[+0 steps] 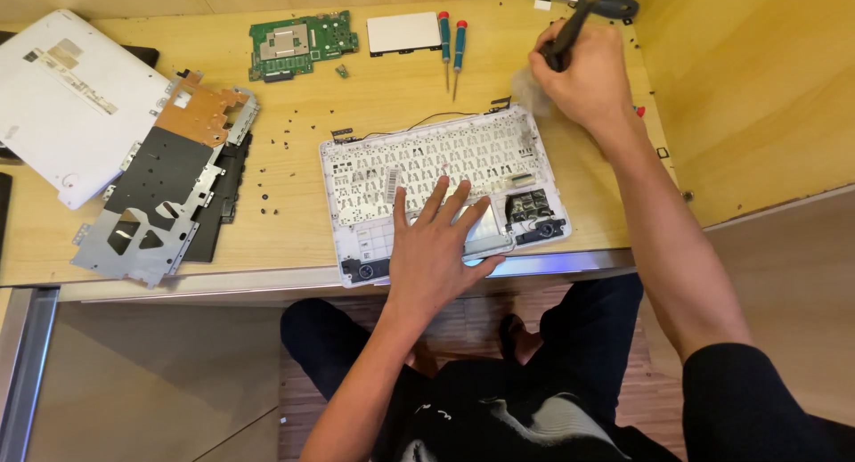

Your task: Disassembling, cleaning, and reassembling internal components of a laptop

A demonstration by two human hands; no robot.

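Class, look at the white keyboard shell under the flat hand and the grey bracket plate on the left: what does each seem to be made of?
Keyboard shell: probably moulded plastic, matt white, with a fine grid of ribs. Bracket plate: apparently thin stamped sheet metal, dull grey, with punched cut-outs and tabs. The left hand lies flat on the shell.

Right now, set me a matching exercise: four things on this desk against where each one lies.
Things:
1. green circuit board
2. two screwdrivers
3. white laptop shell
4. grey metal plate

Places:
A. under the left hand
B. far edge, left of the white touchpad
C. left part of the desk
D. just right of the white touchpad

Pairs: 1-B, 2-D, 3-A, 4-C
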